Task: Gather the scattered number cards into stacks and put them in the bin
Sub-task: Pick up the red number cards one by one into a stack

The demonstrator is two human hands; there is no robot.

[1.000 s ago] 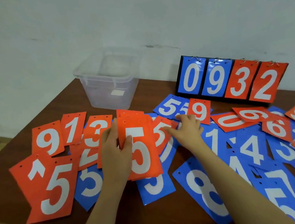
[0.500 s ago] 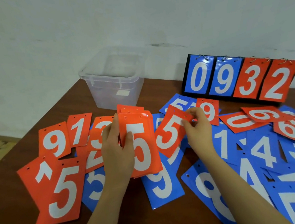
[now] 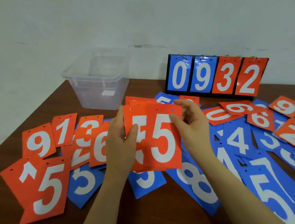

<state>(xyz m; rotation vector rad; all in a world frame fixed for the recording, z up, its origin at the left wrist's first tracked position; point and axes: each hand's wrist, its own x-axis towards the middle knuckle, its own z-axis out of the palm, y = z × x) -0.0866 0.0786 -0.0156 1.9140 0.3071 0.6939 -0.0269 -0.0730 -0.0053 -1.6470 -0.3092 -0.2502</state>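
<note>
Half a second ago the right hand (image 3: 192, 124) held a red 5 card (image 3: 162, 138) tilted and apart from the stack (image 3: 133, 113); now that card is upright and overlaps the front of the stack, its left edge covering part of the 5 beneath. The right hand pinches the card's right edge, thumb on the face, fingers curled behind. The left hand (image 3: 122, 145) grips the stack from its left side, thumb across the front; how many cards it holds is hard to tell.

Beyond both hands stands the clear bin (image 3: 87, 93), well apart from the stack, with a strip of bare table (image 3: 135, 87) just right of it. Right of the bin is the scoreboard (image 3: 217, 75) reading 0932. Left of the left hand lie loose red cards (image 3: 39, 142); right of the right hand, mixed blue cards (image 3: 238, 141) crowd toward the table's edge. Under the forearms is more bare wood, between a blue 5 and a blue 8.
</note>
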